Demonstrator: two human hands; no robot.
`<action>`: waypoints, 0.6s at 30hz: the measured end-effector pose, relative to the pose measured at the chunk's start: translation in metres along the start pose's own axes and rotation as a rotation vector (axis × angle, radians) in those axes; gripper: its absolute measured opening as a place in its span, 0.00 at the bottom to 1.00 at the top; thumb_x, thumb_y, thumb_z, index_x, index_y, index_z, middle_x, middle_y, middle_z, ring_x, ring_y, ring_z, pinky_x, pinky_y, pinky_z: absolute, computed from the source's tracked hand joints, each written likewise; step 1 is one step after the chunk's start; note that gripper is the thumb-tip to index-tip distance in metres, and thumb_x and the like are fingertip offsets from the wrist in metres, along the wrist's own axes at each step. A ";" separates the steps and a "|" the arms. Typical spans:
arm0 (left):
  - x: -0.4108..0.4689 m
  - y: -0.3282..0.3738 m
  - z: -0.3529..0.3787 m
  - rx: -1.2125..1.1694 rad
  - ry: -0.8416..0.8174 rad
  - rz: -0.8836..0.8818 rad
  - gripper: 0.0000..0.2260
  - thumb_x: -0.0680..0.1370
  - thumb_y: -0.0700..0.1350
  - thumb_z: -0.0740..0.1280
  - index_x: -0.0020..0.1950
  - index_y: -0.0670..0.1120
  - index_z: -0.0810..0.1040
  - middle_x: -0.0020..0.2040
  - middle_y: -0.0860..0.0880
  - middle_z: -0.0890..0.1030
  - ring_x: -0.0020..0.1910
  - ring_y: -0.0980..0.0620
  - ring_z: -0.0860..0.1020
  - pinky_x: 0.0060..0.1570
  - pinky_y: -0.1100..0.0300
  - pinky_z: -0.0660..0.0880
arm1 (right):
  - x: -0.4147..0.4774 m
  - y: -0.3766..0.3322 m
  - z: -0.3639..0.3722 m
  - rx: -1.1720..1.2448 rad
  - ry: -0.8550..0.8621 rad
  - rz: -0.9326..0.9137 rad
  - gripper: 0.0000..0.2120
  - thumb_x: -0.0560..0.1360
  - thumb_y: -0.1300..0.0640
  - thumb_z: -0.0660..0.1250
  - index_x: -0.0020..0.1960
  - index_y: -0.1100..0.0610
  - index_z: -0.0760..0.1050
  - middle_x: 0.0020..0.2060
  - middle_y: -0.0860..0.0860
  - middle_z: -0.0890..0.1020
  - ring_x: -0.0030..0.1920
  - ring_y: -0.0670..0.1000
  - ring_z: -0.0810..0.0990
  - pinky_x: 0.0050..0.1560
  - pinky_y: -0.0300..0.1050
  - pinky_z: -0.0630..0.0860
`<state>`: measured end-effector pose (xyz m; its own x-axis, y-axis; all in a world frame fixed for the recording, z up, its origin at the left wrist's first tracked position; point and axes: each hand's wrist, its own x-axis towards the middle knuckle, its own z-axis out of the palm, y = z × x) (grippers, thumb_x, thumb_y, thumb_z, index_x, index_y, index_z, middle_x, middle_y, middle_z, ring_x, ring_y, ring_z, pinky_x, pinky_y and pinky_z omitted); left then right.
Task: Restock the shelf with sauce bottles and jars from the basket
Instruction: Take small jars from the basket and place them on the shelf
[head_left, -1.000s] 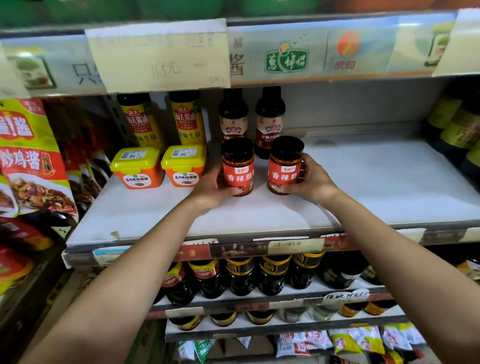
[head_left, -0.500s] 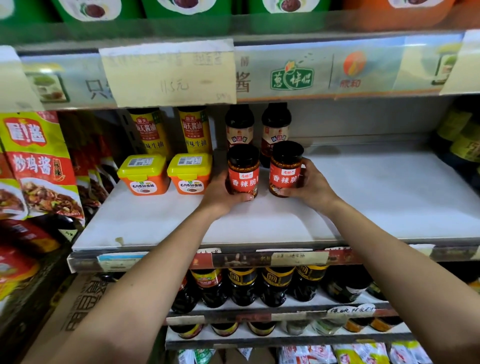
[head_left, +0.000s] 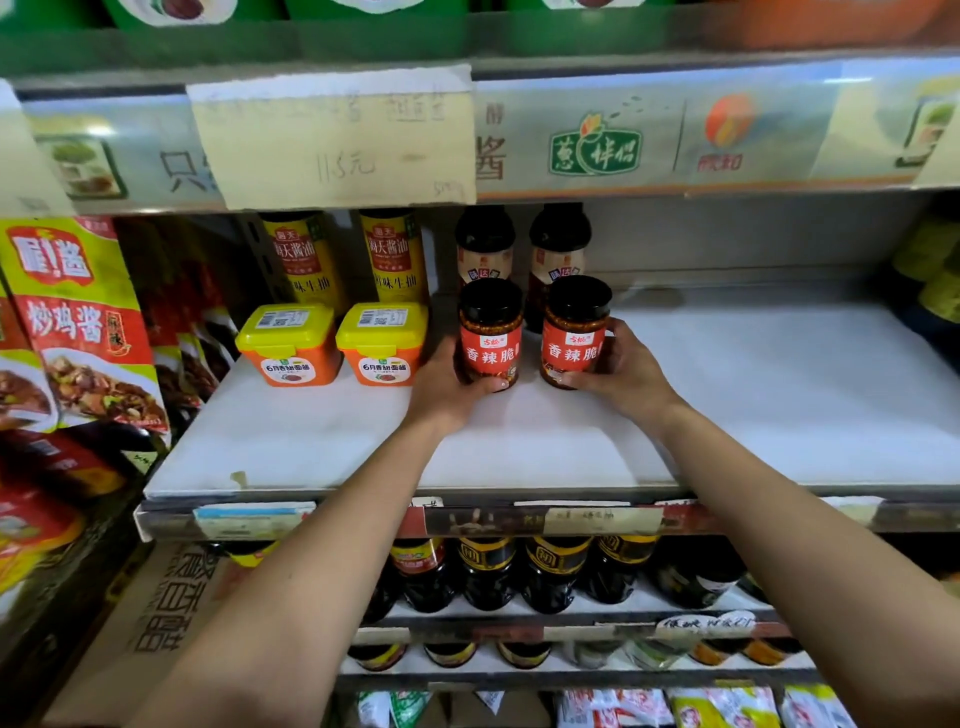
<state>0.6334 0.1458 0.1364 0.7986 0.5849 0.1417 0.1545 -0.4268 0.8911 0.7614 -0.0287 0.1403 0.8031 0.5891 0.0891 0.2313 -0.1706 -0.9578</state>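
Observation:
Two chili sauce jars with black lids and red labels stand side by side on the white shelf (head_left: 753, 415). My left hand (head_left: 447, 384) is wrapped around the left jar (head_left: 491, 332). My right hand (head_left: 621, 369) grips the right jar (head_left: 576, 330). Both jars sit upright, just in front of two dark sauce bottles (head_left: 485, 244). The basket is out of view.
Two yellow-lidded orange tubs (head_left: 335, 343) sit left of the jars, with two yellow-labelled soy sauce bottles (head_left: 348, 254) behind them. Sauce pouches (head_left: 78, 322) hang at the far left. Dark bottles (head_left: 540, 571) fill the lower shelf. Green-labelled bottles (head_left: 935, 275) stand at the far right.
Both jars have moved slightly back and down onto the shelf, and my hands stay on them. The camera has tilted down a little.

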 end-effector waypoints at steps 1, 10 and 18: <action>0.000 0.000 0.001 0.012 0.001 0.007 0.31 0.68 0.45 0.74 0.68 0.46 0.65 0.65 0.45 0.75 0.63 0.46 0.73 0.65 0.50 0.69 | 0.001 0.000 0.000 0.004 -0.007 -0.001 0.40 0.61 0.60 0.78 0.68 0.56 0.63 0.60 0.55 0.77 0.60 0.54 0.76 0.64 0.58 0.71; -0.003 0.003 0.002 0.074 0.003 0.016 0.30 0.71 0.46 0.72 0.70 0.46 0.63 0.66 0.44 0.74 0.64 0.45 0.72 0.64 0.54 0.68 | 0.002 0.001 -0.001 -0.009 -0.028 0.002 0.40 0.63 0.57 0.78 0.69 0.51 0.61 0.62 0.52 0.75 0.62 0.52 0.74 0.65 0.56 0.70; 0.001 0.000 -0.001 0.045 -0.041 -0.024 0.30 0.70 0.48 0.73 0.68 0.47 0.65 0.66 0.46 0.74 0.63 0.47 0.73 0.64 0.52 0.69 | -0.003 -0.005 0.000 -0.011 -0.049 -0.002 0.38 0.66 0.59 0.76 0.71 0.53 0.61 0.64 0.52 0.74 0.63 0.51 0.74 0.66 0.52 0.70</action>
<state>0.6333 0.1472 0.1373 0.8176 0.5667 0.1017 0.1991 -0.4440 0.8736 0.7578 -0.0290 0.1449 0.7752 0.6271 0.0769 0.2387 -0.1780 -0.9546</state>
